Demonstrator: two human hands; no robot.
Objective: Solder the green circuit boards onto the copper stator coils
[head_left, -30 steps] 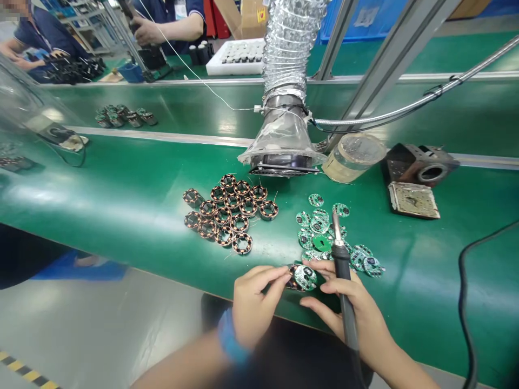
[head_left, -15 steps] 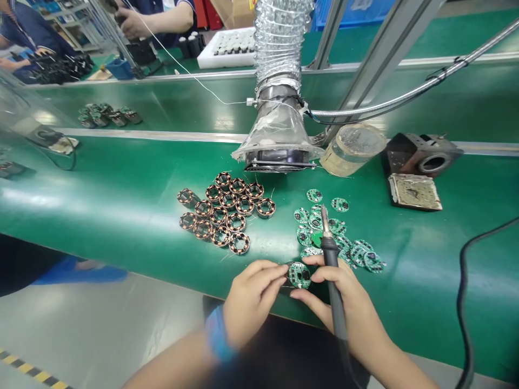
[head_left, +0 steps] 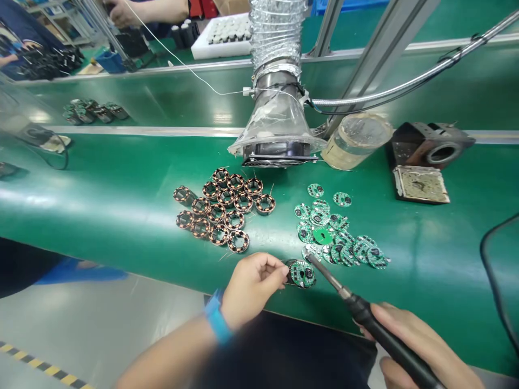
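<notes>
My left hand [head_left: 254, 289], with a blue band at its wrist, pinches the left side of a motor stator topped by a round green circuit board [head_left: 302, 274], near the front edge of the bench. In my right hand [head_left: 413, 337] is a black-handled soldering iron [head_left: 360, 310]. Its metal tip points up and left, just above and right of the held board, over the loose round circuit boards [head_left: 339, 249]. Whether the tip touches any of them I cannot tell. Left of these, copper-wound stators [head_left: 227, 198] stand grouped on the green bench.
A fume extractor hood [head_left: 279, 127] hangs over the back of the bench. To its right are a cloudy plastic jar [head_left: 354, 143] and a soldering iron stand [head_left: 433, 146] with a sponge [head_left: 421, 183]. A black cable [head_left: 492, 270] curves at right. Another person's arm [head_left: 156, 12] shows behind.
My right hand has drawn away from the board to the lower right. The soldering iron has swung from upright to slanting, tip toward the board. My left hand keeps its hold.
</notes>
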